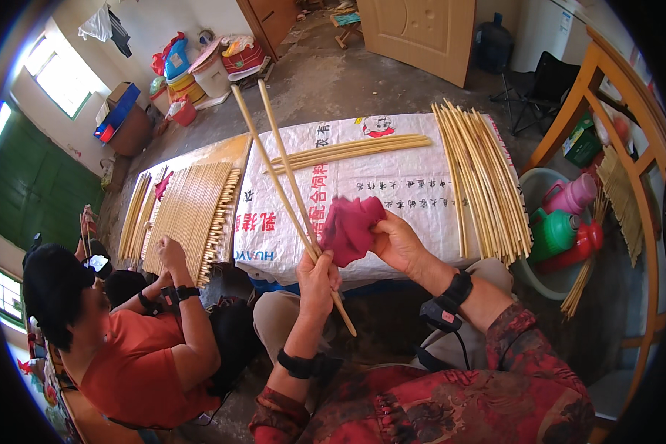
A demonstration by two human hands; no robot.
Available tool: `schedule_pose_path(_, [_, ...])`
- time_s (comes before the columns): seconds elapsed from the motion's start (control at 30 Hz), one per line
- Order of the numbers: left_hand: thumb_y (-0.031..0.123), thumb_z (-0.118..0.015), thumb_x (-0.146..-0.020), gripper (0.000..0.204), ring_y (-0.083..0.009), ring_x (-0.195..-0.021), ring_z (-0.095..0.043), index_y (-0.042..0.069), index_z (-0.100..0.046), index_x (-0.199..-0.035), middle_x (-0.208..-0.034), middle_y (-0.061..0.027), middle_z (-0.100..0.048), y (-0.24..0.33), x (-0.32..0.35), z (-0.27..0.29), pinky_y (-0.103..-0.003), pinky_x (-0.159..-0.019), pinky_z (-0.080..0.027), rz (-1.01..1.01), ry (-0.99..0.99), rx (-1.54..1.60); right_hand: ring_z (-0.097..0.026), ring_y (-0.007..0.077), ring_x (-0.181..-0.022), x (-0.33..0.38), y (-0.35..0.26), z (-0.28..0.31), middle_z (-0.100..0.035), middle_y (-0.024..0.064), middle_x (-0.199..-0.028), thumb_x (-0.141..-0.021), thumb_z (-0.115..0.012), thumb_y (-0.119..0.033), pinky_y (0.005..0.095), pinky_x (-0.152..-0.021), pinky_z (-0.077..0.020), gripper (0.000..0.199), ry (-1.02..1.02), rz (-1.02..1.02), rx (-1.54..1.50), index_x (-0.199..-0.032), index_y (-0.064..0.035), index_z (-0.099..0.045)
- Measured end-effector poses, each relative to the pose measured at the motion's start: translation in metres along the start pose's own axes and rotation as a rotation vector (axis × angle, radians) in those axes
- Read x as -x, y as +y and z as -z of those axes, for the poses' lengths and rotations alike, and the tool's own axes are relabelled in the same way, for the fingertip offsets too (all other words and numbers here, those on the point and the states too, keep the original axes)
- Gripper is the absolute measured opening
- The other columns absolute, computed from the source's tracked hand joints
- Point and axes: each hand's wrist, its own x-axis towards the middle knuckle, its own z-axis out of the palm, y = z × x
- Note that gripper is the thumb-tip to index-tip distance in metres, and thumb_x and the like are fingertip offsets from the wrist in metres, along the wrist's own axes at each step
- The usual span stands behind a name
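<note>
My left hand (318,280) is closed around two long, pale wooden sticks (275,172), which spread apart toward their far ends. A lower stick end pokes out below that hand. Pinched in my right hand (405,243) is a crumpled magenta cloth (350,231), which hangs against the sticks just above my left hand. Both hands are over the near edge of a table covered with a white printed woven sack (392,196). Beyond them lies a small row of sticks (355,151). A larger spread of sticks (482,181) covers the table's right side.
At left a co-worker in an orange shirt (137,362) handles sticks laid side by side (192,196) on a board. A pale basin (544,280) with coloured bottles stands at right, beside a wooden frame (592,96). Buckets (213,78) line the far wall.
</note>
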Motion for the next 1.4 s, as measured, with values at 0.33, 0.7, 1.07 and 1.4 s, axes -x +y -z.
schedule_pose_path(0.33, [0.006,-0.042,-0.084,0.005,-0.0049,-0.035,-0.03,0.008,-0.043,-0.088,-0.047,0.0025,-0.033,0.003,-0.002,-0.004,-0.019,-0.033,-0.028,-0.098,0.023,-0.03,-0.051,0.0205,-0.096,0.008,-0.002,-0.01,-0.051,0.0077,-0.105,-0.083,-0.049,-0.035,0.038,-0.08,-0.0439,0.041,-0.004,-0.204,-0.044,-0.113,-0.0072,-0.043])
schedule_pose_path(0.7, [0.004,-0.041,-0.083,0.004,-0.0067,-0.035,-0.031,0.007,-0.043,-0.084,-0.045,0.0024,-0.033,0.003,0.002,-0.008,-0.02,-0.034,-0.028,-0.041,-0.04,-0.266,-0.053,0.0179,-0.092,0.008,0.016,0.004,-0.054,0.0058,-0.104,-0.078,-0.059,-0.02,0.0381,-0.073,-0.046,0.039,0.048,-0.312,0.261,-0.112,-0.0079,-0.045])
schedule_pose_path(1.07, [0.005,-0.046,-0.079,0.01,-0.0069,-0.035,-0.029,0.012,-0.039,-0.074,-0.05,0.0023,-0.033,-0.013,0.009,-0.006,-0.021,-0.033,-0.025,0.147,-0.015,0.235,-0.053,0.0203,-0.095,0.005,-0.002,0.0,-0.055,0.0091,-0.102,-0.082,-0.034,-0.013,0.0369,-0.082,-0.0421,0.034,0.15,0.047,-0.142,-0.113,-0.0024,-0.044])
schedule_pose_path(1.4, [0.023,-0.055,-0.082,0.016,-0.005,-0.036,-0.027,0.014,-0.044,-0.074,-0.055,0.0038,-0.039,-0.03,0.0,-0.002,-0.019,-0.033,-0.022,0.428,-0.14,0.372,-0.056,0.0126,-0.084,0.013,-0.014,-0.008,-0.055,0.0059,-0.098,-0.083,-0.038,-0.012,0.0262,-0.068,-0.0474,0.03,0.018,0.127,0.448,-0.111,-0.0026,-0.045])
